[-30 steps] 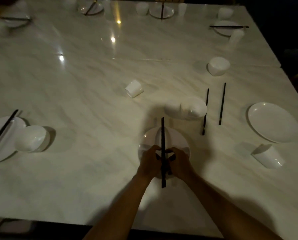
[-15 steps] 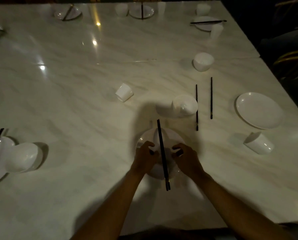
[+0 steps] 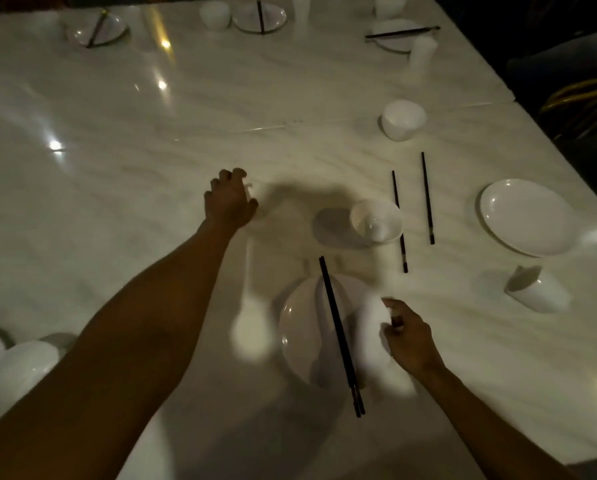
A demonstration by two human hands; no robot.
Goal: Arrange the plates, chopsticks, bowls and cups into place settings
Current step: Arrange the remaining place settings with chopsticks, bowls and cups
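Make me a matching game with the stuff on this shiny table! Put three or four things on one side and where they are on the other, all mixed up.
Things:
1. pair of black chopsticks
2. tipped-over white cup
3. left hand
4. empty round white plate

Places:
A. far out over the white marble table, reaching
B. lying on its side near the right edge
C. resting across the near white plate
D. alone on the right, with nothing on it

Pairs: 1-C, 2-B, 3-A, 4-D

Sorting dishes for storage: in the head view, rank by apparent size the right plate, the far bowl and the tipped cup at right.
1. Right plate, clearly largest.
2. Tipped cup.
3. Far bowl; close to the cup, and it sits farther away, so their order is unsure.
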